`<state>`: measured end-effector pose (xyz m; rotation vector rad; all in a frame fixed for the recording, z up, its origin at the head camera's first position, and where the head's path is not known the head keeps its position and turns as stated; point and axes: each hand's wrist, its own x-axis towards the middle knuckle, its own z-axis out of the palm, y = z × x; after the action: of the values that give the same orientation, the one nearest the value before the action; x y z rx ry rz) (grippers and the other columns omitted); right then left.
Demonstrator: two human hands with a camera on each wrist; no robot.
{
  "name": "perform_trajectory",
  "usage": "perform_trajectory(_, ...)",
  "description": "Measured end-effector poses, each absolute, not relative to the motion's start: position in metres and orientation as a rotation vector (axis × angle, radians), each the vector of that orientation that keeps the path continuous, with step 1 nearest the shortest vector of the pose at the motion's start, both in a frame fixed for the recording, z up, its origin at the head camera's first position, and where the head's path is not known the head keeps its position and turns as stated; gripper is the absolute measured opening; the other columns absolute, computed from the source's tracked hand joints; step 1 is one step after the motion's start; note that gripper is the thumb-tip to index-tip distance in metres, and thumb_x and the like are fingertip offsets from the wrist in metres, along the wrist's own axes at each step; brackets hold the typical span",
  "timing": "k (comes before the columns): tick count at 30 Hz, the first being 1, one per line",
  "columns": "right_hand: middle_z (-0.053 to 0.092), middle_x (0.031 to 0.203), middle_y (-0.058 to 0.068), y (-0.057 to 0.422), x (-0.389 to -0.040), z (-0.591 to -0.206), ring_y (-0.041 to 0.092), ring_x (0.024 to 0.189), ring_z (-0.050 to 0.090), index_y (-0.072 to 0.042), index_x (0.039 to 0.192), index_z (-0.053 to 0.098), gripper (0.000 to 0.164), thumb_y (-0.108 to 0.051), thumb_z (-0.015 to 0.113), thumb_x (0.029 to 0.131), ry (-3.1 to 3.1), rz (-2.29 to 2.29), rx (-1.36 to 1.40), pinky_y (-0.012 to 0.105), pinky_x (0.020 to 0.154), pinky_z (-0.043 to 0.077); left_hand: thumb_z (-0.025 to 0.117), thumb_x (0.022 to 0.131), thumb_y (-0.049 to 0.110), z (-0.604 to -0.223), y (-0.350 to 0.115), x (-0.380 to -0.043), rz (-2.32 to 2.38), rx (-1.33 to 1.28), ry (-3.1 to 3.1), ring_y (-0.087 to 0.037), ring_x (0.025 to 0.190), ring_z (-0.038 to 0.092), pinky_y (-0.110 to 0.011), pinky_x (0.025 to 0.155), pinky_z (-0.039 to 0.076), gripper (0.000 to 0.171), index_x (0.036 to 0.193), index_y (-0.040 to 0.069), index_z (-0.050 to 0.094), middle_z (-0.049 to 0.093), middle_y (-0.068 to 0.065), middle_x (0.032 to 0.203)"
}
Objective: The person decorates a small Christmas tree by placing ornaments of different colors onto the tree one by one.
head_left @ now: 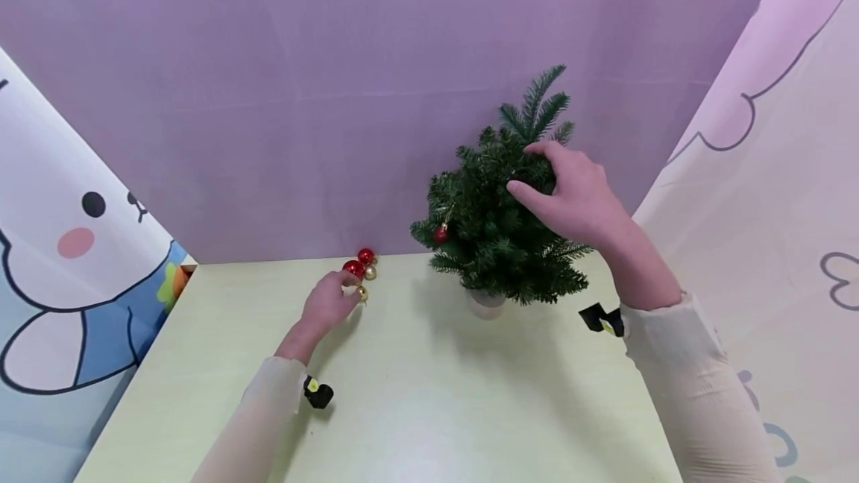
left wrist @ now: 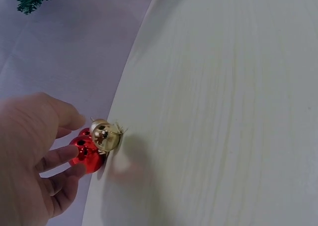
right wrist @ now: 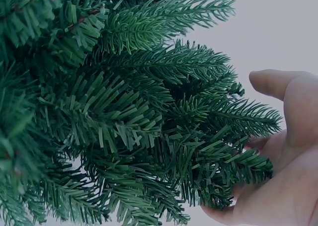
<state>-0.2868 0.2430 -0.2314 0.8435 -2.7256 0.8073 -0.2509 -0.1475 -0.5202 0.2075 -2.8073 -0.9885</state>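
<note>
My left hand (head_left: 329, 302) reaches over a small cluster of shiny balls, its relaxed fingers right at a gold ball (head_left: 362, 294). In the left wrist view, thumb and fingers stand apart, with the gold bauble (left wrist: 106, 137) just past their tips and red baubles (left wrist: 88, 154) behind it. A second gold ball (head_left: 370, 273) lies beside two red ones (head_left: 353, 268). My right hand (head_left: 579, 188) is spread at the upper right of a small artificial Christmas tree (head_left: 503, 222). In the right wrist view, its fingers reach behind the branch tips (right wrist: 248, 161), partly hidden by needles.
A red bauble (head_left: 440, 232) hangs on the tree's left side. The tree stands in a pale pot (head_left: 485, 304) near the back of the light wooden table (head_left: 403, 393). A purple cloth (head_left: 302, 95) rises behind, and printed cartoon curtains (head_left: 74, 244) flank the table.
</note>
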Motion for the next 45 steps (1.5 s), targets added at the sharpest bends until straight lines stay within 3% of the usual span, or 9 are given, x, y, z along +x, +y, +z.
perform_trajectory(9, 0.045, 0.141, 0.018, 0.237, -0.281, -0.235, 0.042, 0.134, 0.032, -0.013, 0.146, 0.039, 0.068, -0.053, 0.055, 0.093, -2.703, 0.765, 0.862, 0.061, 0.109, 0.015, 0.069, 0.083, 0.018, -0.520, -0.152, -0.251, -0.807, 0.217, -2.920, -0.027, 0.089, 0.058, -0.048, 0.080, 0.048, 0.042, 0.123, 0.009, 0.063, 0.059, -0.013, 0.113)
perform_trajectory(15, 0.046, 0.141, 0.015, 0.232, -0.278, -0.239, 0.040, 0.133, 0.034, -0.013, 0.147, 0.039, 0.068, -0.051, 0.056, 0.093, -2.664, 0.724, 0.893, 0.062, 0.106, 0.018, 0.068, 0.084, 0.018, -0.525, -0.153, -0.249, -0.755, 0.210, -2.925, -0.030, 0.098, 0.059, -0.050, 0.084, 0.048, 0.040, 0.123, 0.010, 0.064, 0.060, -0.013, 0.115)
perform_trajectory(23, 0.042, 0.146, 0.011, 0.226, -0.268, -0.249, 0.036, 0.133, 0.035, -0.010, 0.148, 0.036, 0.070, -0.046, 0.060, 0.093, -2.540, 0.638, 0.936, 0.063, 0.097, 0.026, 0.069, 0.084, 0.018, -0.528, -0.154, -0.246, -0.803, 0.225, -2.918, -0.025, 0.094, 0.059, -0.048, 0.082, 0.048, 0.029, 0.112, 0.013, 0.068, 0.062, -0.009, 0.109)
perform_trajectory(37, 0.048, 0.138, 0.017, 0.220, -0.246, -0.262, 0.038, 0.129, 0.039, -0.004, 0.143, 0.041, 0.070, -0.037, 0.069, 0.088, -2.323, 0.539, 0.950, 0.060, 0.098, 0.031, 0.070, 0.087, 0.022, -0.534, -0.152, -0.248, -0.795, 0.225, -2.904, -0.025, 0.088, 0.057, -0.047, 0.077, 0.049, 0.033, 0.118, 0.012, 0.067, 0.058, -0.013, 0.110)
perform_trajectory(45, 0.047, 0.140, 0.016, 0.226, -0.246, -0.264, 0.036, 0.130, 0.038, -0.003, 0.145, 0.039, 0.073, -0.035, 0.070, 0.087, -2.267, 0.568, 1.057, 0.055, 0.103, 0.031, 0.074, 0.084, 0.029, -0.539, -0.143, -0.238, -0.793, 0.336, -2.870, -0.023, 0.085, 0.057, -0.045, 0.074, 0.049, 0.035, 0.115, 0.013, 0.067, 0.057, -0.008, 0.104)
